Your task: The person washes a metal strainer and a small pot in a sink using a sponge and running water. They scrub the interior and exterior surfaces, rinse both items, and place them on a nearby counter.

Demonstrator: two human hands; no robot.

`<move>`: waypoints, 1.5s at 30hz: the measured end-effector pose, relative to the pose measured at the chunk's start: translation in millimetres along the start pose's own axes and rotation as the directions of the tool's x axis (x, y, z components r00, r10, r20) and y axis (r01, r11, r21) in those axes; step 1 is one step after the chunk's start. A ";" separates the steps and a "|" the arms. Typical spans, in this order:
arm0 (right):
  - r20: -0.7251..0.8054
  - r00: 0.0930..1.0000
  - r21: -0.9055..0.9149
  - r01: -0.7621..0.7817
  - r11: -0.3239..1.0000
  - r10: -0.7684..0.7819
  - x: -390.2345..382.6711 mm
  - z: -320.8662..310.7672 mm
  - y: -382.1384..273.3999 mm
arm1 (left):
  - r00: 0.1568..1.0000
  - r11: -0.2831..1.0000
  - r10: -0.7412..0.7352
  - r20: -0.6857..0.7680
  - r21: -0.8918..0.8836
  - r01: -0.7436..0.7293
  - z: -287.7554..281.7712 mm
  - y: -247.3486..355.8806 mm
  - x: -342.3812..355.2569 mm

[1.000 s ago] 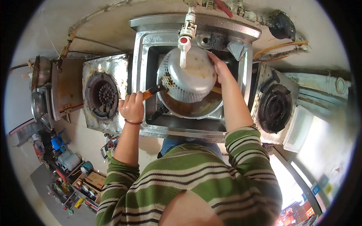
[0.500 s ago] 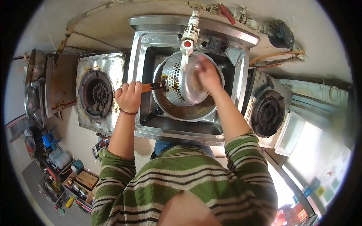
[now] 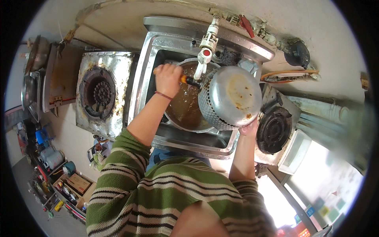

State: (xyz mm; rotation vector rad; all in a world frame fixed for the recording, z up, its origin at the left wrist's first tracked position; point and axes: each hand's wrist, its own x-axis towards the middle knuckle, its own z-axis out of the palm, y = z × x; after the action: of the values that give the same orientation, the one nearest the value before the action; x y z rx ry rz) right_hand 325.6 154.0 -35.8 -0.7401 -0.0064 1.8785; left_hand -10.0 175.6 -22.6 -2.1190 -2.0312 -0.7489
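Note:
My left hand [image 3: 167, 81] is closed around the orange and black handle [image 3: 188, 80] of a perforated metal strainer pot [image 3: 237, 94]. The pot is tipped over to the right side of the sink, its stained round bottom facing up toward me. At its lower right edge, my right hand [image 3: 249, 128] holds the pot from the side, with most of its fingers hidden behind the metal. Under the strainer pot sits a large metal basin [image 3: 179, 118] of brownish water inside the sink. A white tap with a red button [image 3: 206, 52] hangs over the basin.
The stainless steel sink [image 3: 148, 51] stands between a burner stove [image 3: 98, 94] on the left and another burner [image 3: 274, 124] on the right. A dark scouring pad [image 3: 230, 57] and a grey cloth [image 3: 248, 66] lie at the sink's back right. Pipes run along the wall.
The strainer pot has moved right, off the middle of the basin, and turned bottom up. My left hand moved right with the handle; my right hand went from its top to its lower edge.

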 end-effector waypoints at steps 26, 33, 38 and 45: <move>-0.273 0.961 0.013 0.044 0.999 -0.039 28.3 71.2 33.2 | 0.679 0.902 -0.197 0.707 -0.141 0.408 -52.8 -14.9 -91.5; 0.352 0.885 -0.842 0.441 0.309 -0.304 33.7 180.1 63.5 | 0.569 0.694 -0.223 0.792 -0.281 0.663 -57.9 -24.0 -152.6; 0.527 0.811 -0.850 0.504 -0.154 -0.254 36.7 212.8 81.2 | 0.371 0.500 -0.217 0.903 -0.224 0.837 -80.0 -17.5 -142.1; 0.546 0.789 -0.803 0.589 0.089 -0.282 46.4 184.5 83.4 | 0.408 0.545 -0.186 0.894 -0.251 0.800 -86.0 -16.7 -149.8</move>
State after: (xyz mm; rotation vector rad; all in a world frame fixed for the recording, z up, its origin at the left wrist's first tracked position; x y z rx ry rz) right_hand 153.9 217.0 62.7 -1.1127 -1.5902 1.1224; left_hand -46.6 6.1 -14.8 -2.3676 -3.5976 -0.7218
